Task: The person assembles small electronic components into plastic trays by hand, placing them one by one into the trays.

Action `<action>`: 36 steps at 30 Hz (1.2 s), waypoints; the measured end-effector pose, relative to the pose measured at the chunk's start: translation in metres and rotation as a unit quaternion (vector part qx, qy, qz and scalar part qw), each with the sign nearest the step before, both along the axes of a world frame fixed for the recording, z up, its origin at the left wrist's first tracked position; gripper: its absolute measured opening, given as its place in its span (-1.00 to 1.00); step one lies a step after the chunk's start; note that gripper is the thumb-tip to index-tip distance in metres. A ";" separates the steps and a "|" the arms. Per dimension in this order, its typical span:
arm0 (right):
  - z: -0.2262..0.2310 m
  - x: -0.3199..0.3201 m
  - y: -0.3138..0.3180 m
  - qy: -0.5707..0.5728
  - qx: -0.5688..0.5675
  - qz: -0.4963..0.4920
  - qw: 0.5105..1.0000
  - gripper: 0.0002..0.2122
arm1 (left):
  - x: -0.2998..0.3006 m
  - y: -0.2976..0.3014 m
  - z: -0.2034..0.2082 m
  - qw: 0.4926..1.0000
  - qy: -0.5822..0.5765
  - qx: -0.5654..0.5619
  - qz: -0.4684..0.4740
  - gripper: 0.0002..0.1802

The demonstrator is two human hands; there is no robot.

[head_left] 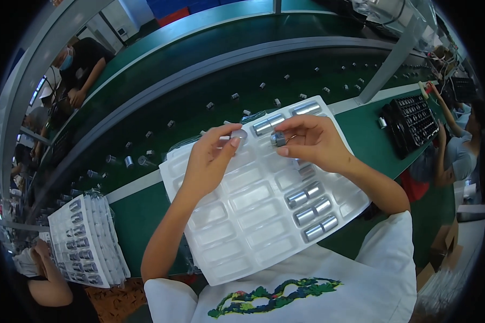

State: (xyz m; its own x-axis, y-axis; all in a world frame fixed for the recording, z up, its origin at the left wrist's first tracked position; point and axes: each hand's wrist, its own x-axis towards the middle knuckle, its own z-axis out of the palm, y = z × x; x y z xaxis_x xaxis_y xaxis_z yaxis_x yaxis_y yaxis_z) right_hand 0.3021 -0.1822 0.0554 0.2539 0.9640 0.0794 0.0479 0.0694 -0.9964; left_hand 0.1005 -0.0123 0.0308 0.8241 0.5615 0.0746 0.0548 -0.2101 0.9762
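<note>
A white moulded plastic tray [253,196] with rows of oblong pockets lies tilted before me. Several silver metal cylinders [305,196] lie in its right column and at its top. Over the upper part of the tray, my left hand [207,159] is closed, thumb and fingers pinching a translucent round cap [239,137]. My right hand [319,141] pinches a small silver cylindrical part [278,139] just right of the cap, and the two pieces are apart. The fingers partly hide both pieces. Many of the left and middle pockets hold no cylinder.
A dark green conveyor belt [194,121] beyond the tray carries several small metal parts. Stacked white trays [81,242] with silver cylinders stand at left. A black crate [409,126] stands at right beside a grey post [390,62]. Other people work on both sides.
</note>
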 end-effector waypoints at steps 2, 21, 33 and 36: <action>-0.001 -0.002 0.008 0.000 0.050 -0.005 0.999 -0.62 | -0.008 -0.007 0.012 0.978 -0.040 -0.203 -0.035 -0.52; 0.038 -0.036 0.033 -0.286 0.001 0.177 0.942 -0.68 | -0.051 -0.031 0.012 0.995 -0.015 0.093 0.010 -0.62; 0.008 -0.011 0.032 -0.554 0.152 0.066 0.816 -0.61 | -0.022 0.027 0.006 0.995 -0.001 0.095 -0.007 -0.51; 0.017 0.019 0.037 -0.462 0.095 -0.048 0.880 -0.66 | -0.021 0.119 -0.002 0.995 0.060 0.060 0.059 -0.50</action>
